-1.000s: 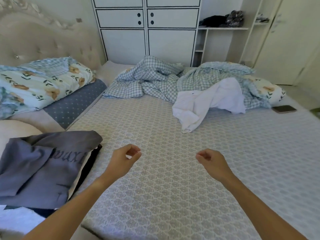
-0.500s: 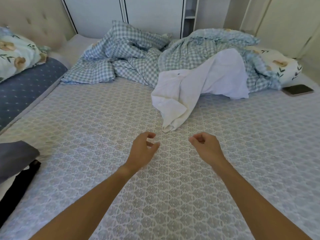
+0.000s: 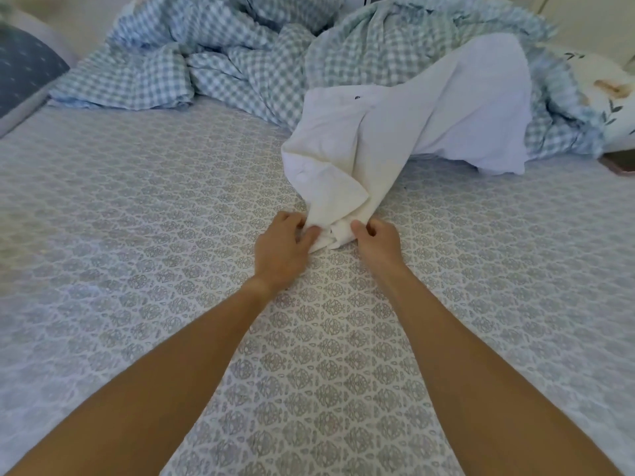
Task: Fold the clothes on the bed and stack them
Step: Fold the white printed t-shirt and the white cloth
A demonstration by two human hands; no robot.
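Note:
A crumpled white garment lies on the patterned bed sheet, draped back over a blue checked duvet. Its near end tapers to a bunched tip between my hands. My left hand pinches the left side of that tip with thumb and fingers. My right hand grips the right side of the same tip. Both forearms reach forward from the bottom of the view. The folded stack seen earlier is out of view.
A rumpled blue checked duvet fills the far side of the bed. A floral pillow sits at the far right, with the edge of a phone below it. A dark blue dotted pillow is at the far left.
I leaned forward across the bed; the grey folded stack left the view. Both hands reached ahead and closed on the near tip of the white garment.

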